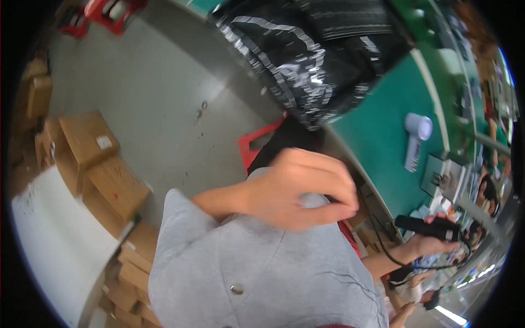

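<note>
In front of my grey shirt, my left hand (306, 188) is blurred by motion. Its fingers curl over until thumb and fingertips meet in a pinch; anything held there is too small or hidden to make out. Farther right, my right hand (432, 244) is wrapped round a black cylindrical electric screwdriver (421, 224), lying roughly level beside the table edge. A thin black cord (385, 249) loops below it. Beyond my left hand, a large shiny black plastic bag (306, 60) covers the far part of the green table (377, 131).
A pale handheld fan (416, 136) lies on the table, near a small open box (443, 175). Stacked cardboard boxes (90, 136) and a white board (57, 229) stand at left. Red stools (112, 16) are on the floor far left. Other people work at far right.
</note>
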